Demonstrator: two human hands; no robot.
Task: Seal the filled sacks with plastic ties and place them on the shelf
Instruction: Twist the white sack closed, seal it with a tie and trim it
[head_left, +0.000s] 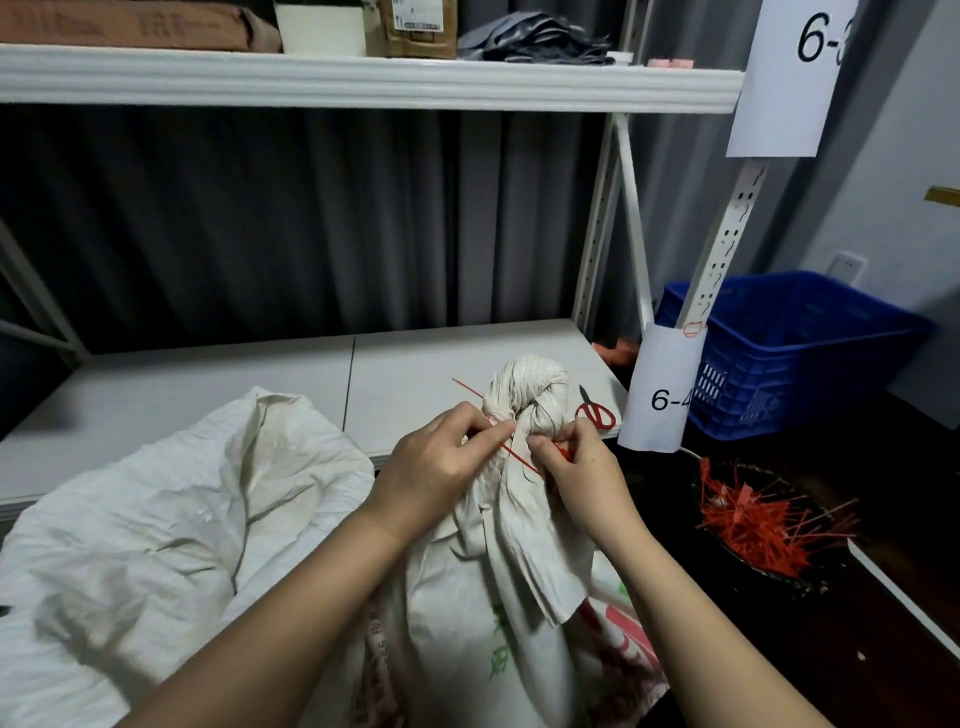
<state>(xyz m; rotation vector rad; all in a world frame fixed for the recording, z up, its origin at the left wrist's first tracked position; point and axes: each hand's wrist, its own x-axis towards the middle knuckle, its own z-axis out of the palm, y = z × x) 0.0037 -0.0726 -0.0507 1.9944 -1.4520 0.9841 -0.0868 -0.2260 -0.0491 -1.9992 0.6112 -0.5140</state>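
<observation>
Evidently soft and bulky, the sack (498, 571) is best gripped at its bunched neck, where the left hand (436, 462) and right hand (582, 467) are pinched on the thin, flexible red tie (519, 457).

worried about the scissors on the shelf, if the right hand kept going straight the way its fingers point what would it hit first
Probably the sack's bunched neck, which the right hand already pinches. The scissors lie beyond and right, seemingly off that line, though depth is unclear.

Both bare arms reach forward from bottom edge, coming close together at hands. Left hand (441, 457) palm down, fingers curled, thumb and first finger pinching. Right hand (574, 462) just beside it, back facing up, fingers bent tight, also pinching. Wrists straight. Hands nearly touching, fingertips pointing at each other.
</observation>
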